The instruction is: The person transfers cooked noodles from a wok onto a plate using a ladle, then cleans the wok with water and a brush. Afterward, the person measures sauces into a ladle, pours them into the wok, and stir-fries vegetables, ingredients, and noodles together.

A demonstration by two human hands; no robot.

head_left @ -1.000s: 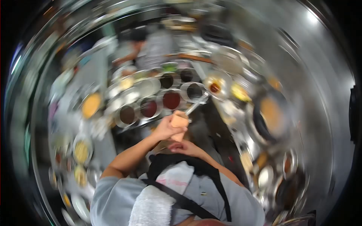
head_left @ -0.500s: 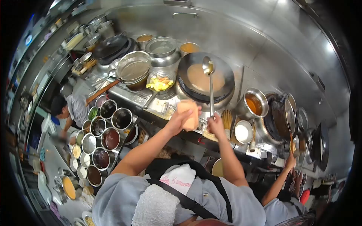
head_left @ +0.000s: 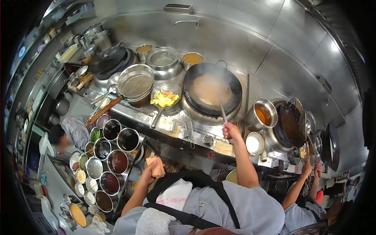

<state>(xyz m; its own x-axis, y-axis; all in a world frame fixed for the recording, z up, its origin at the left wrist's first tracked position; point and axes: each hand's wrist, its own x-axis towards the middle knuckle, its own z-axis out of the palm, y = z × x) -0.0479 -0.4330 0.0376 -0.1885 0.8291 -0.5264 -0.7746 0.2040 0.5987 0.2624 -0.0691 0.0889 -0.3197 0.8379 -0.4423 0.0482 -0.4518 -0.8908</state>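
Note:
My left hand [head_left: 147, 174] is closed around a folded peach-coloured cloth [head_left: 158, 167], held low in front of my apron, near the sauce pots. In my right hand [head_left: 232, 133] is the handle of a ladle [head_left: 223, 112]. Its far end reaches into the large black wok [head_left: 190, 80], where steam and the cloudy light-brown liquid [head_left: 211, 91] hide the bowl. Left of the wok, a wire strainer [head_left: 158, 118] with yellow and orange food pieces [head_left: 165, 98] rests on a round pan.
A metal pot of amber liquid [head_left: 261, 113] and a white-filled bowl [head_left: 254, 143] stand right of the wok. Several sauce pots [head_left: 118, 161] crowd the left. Folded cloth [head_left: 224, 147] lies on the counter edge. Co-workers [head_left: 299, 213] stand at right and left [head_left: 74, 131].
My left hand has drawn the cloth down and left, away from the stove. The ladle, raised over the wok before, now dips into the liquid. More steam rises.

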